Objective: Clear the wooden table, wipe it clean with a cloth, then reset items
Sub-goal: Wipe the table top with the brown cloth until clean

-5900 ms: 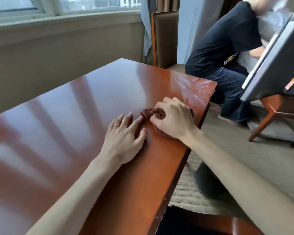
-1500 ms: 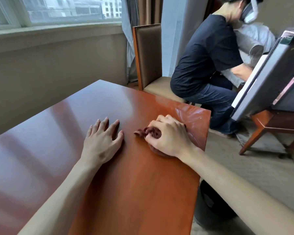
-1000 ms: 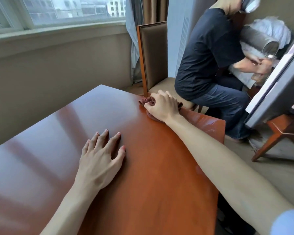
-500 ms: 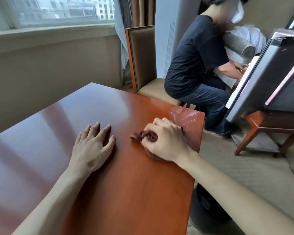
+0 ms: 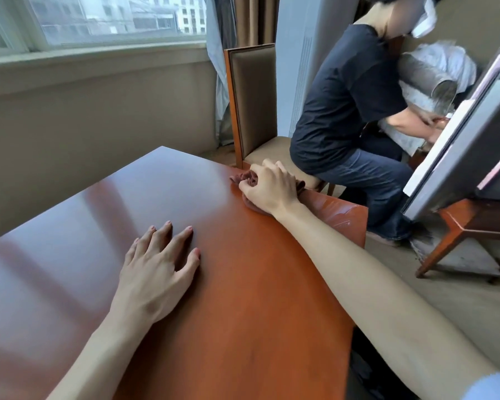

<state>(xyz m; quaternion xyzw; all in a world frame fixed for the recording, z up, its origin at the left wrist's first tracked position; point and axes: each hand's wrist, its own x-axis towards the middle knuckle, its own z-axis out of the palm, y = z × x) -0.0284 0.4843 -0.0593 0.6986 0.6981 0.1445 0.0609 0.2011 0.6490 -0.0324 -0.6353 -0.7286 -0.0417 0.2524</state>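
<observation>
The glossy reddish wooden table (image 5: 104,226) fills the lower left of the head view, with nothing on it but my hands and the cloth. My right hand (image 5: 267,187) reaches to the table's far edge and grips a bunched dark red cloth (image 5: 243,178), pressing it onto the wood. Most of the cloth is hidden under the hand. My left hand (image 5: 156,272) lies flat on the table nearer to me, fingers spread, holding nothing.
A high-backed padded chair (image 5: 253,102) stands just past the table's far edge. A person in dark clothes (image 5: 347,111) sits bent over beyond it. At the right a grey board (image 5: 468,151) leans on a wooden stand (image 5: 459,223). The window wall runs along the left.
My right hand has pushed the cloth from near the table's right corner out to the far edge, as it did a second ago. My left hand stays flat on the wood.
</observation>
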